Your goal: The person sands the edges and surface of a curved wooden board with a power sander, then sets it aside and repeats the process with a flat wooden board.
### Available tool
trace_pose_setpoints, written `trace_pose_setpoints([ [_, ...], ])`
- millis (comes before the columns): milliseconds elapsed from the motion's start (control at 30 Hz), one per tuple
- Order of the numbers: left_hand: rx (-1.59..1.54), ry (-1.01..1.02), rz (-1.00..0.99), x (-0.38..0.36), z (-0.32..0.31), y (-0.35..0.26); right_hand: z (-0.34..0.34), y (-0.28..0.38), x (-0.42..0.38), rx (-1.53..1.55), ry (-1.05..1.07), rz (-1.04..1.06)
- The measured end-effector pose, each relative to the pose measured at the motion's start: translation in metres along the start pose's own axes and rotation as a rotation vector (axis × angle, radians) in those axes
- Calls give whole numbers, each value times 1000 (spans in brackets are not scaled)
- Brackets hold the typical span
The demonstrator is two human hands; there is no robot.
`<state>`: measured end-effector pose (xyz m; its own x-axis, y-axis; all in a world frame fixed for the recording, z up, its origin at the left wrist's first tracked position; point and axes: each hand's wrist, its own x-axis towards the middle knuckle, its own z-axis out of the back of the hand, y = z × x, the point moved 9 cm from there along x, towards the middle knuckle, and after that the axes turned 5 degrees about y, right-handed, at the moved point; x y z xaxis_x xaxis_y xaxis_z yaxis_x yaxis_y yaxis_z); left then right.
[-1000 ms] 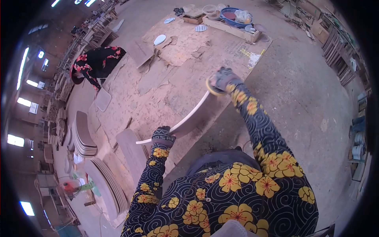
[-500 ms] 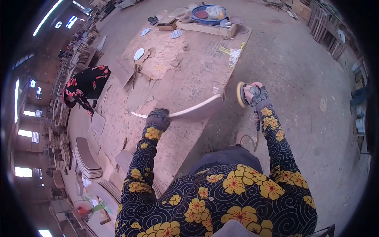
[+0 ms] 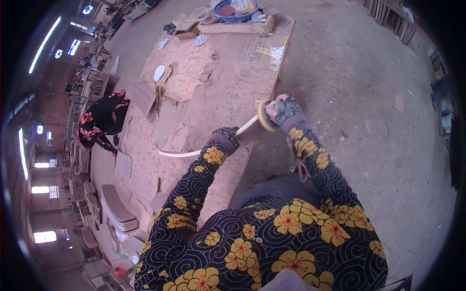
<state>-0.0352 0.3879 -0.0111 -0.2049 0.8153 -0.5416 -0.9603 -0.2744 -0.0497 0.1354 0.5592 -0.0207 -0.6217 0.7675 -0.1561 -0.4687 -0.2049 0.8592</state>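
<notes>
Apparently, the panel (image 3: 250,132) is light and stiff, with a smooth face that may slip; hold it by the long edge, near mid-length. The left hand (image 3: 225,138) closes its grip there, on edge over the bench (image 3: 218,87). The right hand (image 3: 286,114) grips the sander (image 3: 266,116). Versus the preceding frame, the sander moves from well clear to the panel's end; contact seems likely, though blurred.

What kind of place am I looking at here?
Probably a woodworking workshop: the right hand holds a round sander-like tool at the end of a curved panel, matching curved pieces are stacked at lower left, and more stacks line the left side.
</notes>
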Motion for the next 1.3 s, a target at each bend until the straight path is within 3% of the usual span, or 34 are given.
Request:
trace_pose_setpoints([
  [67, -12, -12, -6, 3, 4, 1, -17, -1, 18, -314, 34, 259],
  [133, -33, 31, 4, 2, -4, 1, -7, 81, -22, -591, 85, 438],
  [167, 23, -72, -37, 2, -4, 3, -3, 94, -31, -505, 78, 392],
  [300, 1, -49, -38, 8, -9, 6, 19, 91, -35, -240, 114, 229],
  [367, -9, -67, -51, 3, -1, 2, 0, -4, 5, 212, -37, 4],
  [500, 8, -64, -46, 1, -3, 0, -38, -79, 23, 698, 177, -241],
  [600, 72, 62, -27, 7, 0, -2, -10, -55, 16, 383, 153, -154],
  [633, 50, 23, -55, 5, 12, -9, -8, -41, 11, 576, 147, -58],
  [733, -20, -126, -151, 17, 17, -16, 24, 5, 2, 146, -45, 246],
  [800, -2, -144, -207, 18, 18, -19, 40, 38, -16, -153, -227, 590],
  [867, 26, -73, -205, 21, 11, -13, 21, -2, 17, 259, 115, 123],
  [900, 28, -70, -193, 23, 13, -12, 4, -45, 25, 416, 144, -94],
  [1033, 15, -53, -155, 26, 21, -18, -30, -118, 28, 530, 52, -111],
  [1233, -14, -59, -85, 26, 28, -18, -94, -201, 33, 856, 131, -304],
  [1300, -17, -74, -103, 26, 21, -13, -91, -197, 42, 779, 145, -208],
])
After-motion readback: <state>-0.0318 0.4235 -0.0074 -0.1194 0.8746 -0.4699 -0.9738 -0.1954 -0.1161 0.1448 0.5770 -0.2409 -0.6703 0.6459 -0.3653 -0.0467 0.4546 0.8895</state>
